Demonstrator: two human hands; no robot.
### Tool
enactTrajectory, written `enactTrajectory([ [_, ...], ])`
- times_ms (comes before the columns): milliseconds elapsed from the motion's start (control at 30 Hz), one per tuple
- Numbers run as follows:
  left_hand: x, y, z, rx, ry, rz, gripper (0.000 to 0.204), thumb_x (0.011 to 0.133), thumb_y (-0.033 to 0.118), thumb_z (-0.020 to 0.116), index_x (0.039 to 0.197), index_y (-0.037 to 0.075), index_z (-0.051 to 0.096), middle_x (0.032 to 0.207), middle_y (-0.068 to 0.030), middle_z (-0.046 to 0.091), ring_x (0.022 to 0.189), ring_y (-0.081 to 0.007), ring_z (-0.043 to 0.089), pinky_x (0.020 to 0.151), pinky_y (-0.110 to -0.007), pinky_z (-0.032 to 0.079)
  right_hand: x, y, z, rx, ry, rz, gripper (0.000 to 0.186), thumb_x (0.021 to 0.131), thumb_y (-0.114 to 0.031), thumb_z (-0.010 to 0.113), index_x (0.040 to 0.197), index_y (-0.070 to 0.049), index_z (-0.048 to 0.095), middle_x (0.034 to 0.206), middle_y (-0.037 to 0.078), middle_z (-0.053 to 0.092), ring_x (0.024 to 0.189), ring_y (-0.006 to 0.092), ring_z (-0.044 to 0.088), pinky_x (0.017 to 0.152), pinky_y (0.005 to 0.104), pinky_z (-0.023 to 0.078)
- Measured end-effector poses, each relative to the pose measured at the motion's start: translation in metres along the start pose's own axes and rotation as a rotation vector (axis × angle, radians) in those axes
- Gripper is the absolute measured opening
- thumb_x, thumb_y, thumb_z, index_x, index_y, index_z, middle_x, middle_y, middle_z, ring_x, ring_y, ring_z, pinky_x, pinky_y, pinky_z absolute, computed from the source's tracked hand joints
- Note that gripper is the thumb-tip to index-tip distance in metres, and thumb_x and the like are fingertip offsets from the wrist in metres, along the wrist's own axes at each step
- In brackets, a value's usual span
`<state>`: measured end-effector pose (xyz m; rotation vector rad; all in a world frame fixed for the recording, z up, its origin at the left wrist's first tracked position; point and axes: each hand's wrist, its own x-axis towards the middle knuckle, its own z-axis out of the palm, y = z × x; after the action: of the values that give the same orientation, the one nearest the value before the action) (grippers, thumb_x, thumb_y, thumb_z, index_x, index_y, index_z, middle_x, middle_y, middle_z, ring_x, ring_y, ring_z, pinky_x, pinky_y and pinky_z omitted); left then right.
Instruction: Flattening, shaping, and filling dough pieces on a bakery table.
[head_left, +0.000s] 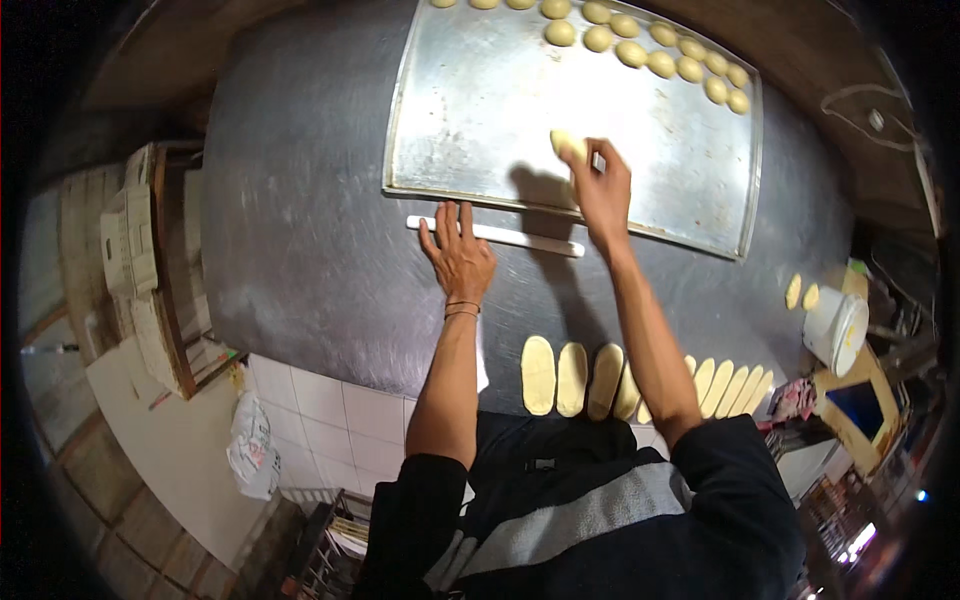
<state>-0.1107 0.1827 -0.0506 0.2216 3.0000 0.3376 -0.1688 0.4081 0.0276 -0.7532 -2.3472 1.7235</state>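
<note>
My right hand (603, 190) is raised over the metal baking tray (470, 120), its fingers closed on a piece of pale yellow dough (566, 143). My left hand (462, 255) lies with fingers stretched out across a slim white rolling pin (530, 241), which rests on the table along the tray's near edge. Round dough balls (630, 53) stand in rows at the tray's far side. Near the table's front edge, several flattened oval dough pieces (538, 376) lie side by side, some hidden behind my right forearm.
The dark metal table (290, 200) carries the tray. At its right edge stands a white bucket (836, 333) beside two small dough pieces (793, 291). A wooden frame (172, 270) is off to the left, and a white plastic bag (254, 447) sits below the tiled side.
</note>
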Motion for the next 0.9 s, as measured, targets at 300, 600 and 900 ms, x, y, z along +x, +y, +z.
enactTrajectory([
  [300, -0.007, -0.001, 0.008, 0.033, 0.157, 0.066, 0.062, 0.101, 0.024, 0.062, 0.159, 0.011, 0.045, 0.162, -0.0154, 0.044, 0.145, -0.0316, 0.042, 0.123, -0.053, 0.022, -0.267, 0.011, -0.058, 0.118, 0.0, 0.223, 0.022, 0.094, -0.014, 0.078, 0.107, 0.0, 0.068, 0.08, 0.0, 0.062, 0.073, 0.0082, 0.052, 0.065, 0.0265, 0.044],
  [600, -0.014, -0.112, -0.06, -0.073, 0.329, 0.404, 0.019, 0.097, 0.014, 0.07, 0.115, 0.007, 0.068, 0.11, -0.0111, 0.065, 0.107, -0.0287, 0.06, 0.101, -0.047, 0.041, -0.336, -0.061, 0.028, 0.118, 0.158, -0.174, 0.021, 0.099, -0.006, 0.07, 0.118, 0.0, 0.062, 0.092, 0.001, 0.063, 0.075, 0.0069, 0.053, 0.066, 0.0245, 0.044],
  [900, -0.127, -0.258, -0.095, -0.488, -0.038, -0.048, 0.028, 0.103, 0.018, 0.067, 0.119, -0.004, 0.067, 0.084, -0.0215, 0.073, 0.066, -0.0275, 0.071, 0.064, -0.044, 0.057, -0.339, 0.038, 0.133, -0.471, -0.616, -0.239, 0.08, 0.084, -0.003, 0.074, 0.157, -0.01, 0.043, 0.134, 0.024, 0.052, 0.107, 0.0419, 0.062, 0.091, 0.0427, 0.054],
])
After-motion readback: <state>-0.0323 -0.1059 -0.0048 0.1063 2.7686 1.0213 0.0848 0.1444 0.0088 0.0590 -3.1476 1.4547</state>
